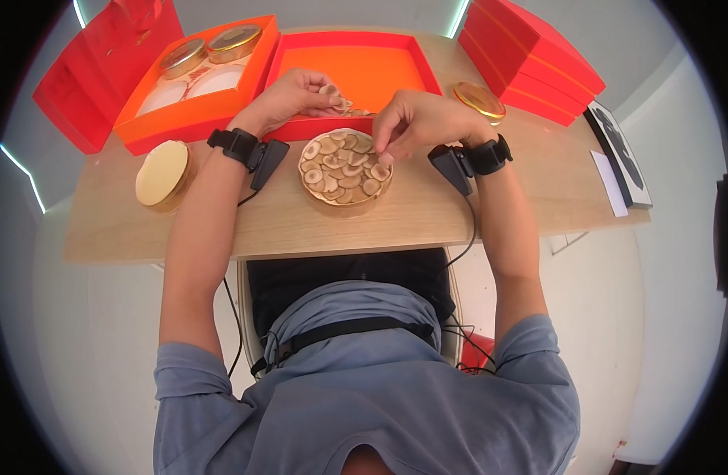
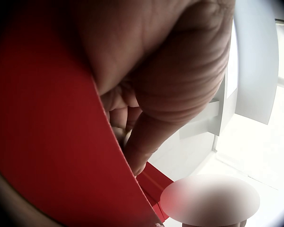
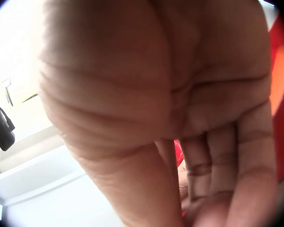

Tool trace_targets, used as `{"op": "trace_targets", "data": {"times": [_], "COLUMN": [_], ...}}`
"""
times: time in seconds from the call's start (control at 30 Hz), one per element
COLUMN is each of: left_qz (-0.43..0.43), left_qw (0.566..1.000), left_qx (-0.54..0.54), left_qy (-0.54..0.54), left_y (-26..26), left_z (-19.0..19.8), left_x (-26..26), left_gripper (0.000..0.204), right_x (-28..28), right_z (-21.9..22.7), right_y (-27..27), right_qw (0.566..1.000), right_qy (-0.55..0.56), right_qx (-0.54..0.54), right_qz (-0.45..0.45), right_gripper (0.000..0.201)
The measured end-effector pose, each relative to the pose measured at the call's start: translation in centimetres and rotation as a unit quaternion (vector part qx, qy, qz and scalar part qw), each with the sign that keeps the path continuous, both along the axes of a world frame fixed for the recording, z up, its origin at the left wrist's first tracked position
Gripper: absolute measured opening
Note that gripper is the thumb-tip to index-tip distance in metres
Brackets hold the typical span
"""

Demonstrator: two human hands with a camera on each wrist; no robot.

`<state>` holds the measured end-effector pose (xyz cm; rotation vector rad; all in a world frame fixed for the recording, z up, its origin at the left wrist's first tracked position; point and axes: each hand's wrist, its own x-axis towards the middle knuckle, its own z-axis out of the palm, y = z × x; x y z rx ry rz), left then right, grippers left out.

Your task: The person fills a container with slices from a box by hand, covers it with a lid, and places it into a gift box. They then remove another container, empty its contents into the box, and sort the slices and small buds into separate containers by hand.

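A round tub stands near the table's front, its top covered with pale, brown-edged dried slices. Beyond it, my left hand holds several slices over the near side of the orange-lined red tray, where more slices lie. My right hand reaches down to the tub's right rim, thumb and forefinger pinching what looks like one slice. In the left wrist view, a red wall partly hides the left hand. The right hand fills the right wrist view, hiding its fingertips' work.
Left of the tub is a round pale-topped container. An orange box with two gold-rimmed tins stands back left, beside a red bag. At right are a gold-rimmed lid, stacked red boxes and a black-and-white box.
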<state>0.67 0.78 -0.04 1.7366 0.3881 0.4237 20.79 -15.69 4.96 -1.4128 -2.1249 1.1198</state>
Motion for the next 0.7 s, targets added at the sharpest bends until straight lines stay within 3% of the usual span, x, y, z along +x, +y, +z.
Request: {"op": "trace_targets", "data": {"times": [0.2,0.4,0.47,0.6,0.7], "left_qz": [0.007,0.057,0.079,0.101,0.12], "left_qw": [1.0,0.998,0.994,0.99,0.988], "left_qx": [-0.005,0.034,0.08,0.09,0.098], "left_qy": [0.004,0.0,0.002,0.027,0.021], "left_y": [0.9,1.6,1.2,0.0,-0.6], "left_z": [-0.5,-1.3,-1.2,-0.1,0.4], "left_x": [0.2,0.6,0.7,0.5,0.3], "left_gripper": [0.016,0.02,0.021,0.023,0.026], "right_x": [1.2,3.7,4.8,6.4,7.9], "right_z": [0.0,-1.5,-1.7,-1.8,-1.0], "right_y": [1.1,3.0,3.2,3.4,2.5], "right_qw": [0.986,0.89,0.867,0.836,0.795], "right_qy": [0.036,0.105,0.103,0.06,-0.043], "right_qx": [0.104,0.267,0.3,0.33,0.394], "right_qz": [-0.124,-0.354,-0.385,-0.434,-0.46], "right_gripper": [0.012,0.02,0.019,0.025,0.032]}}
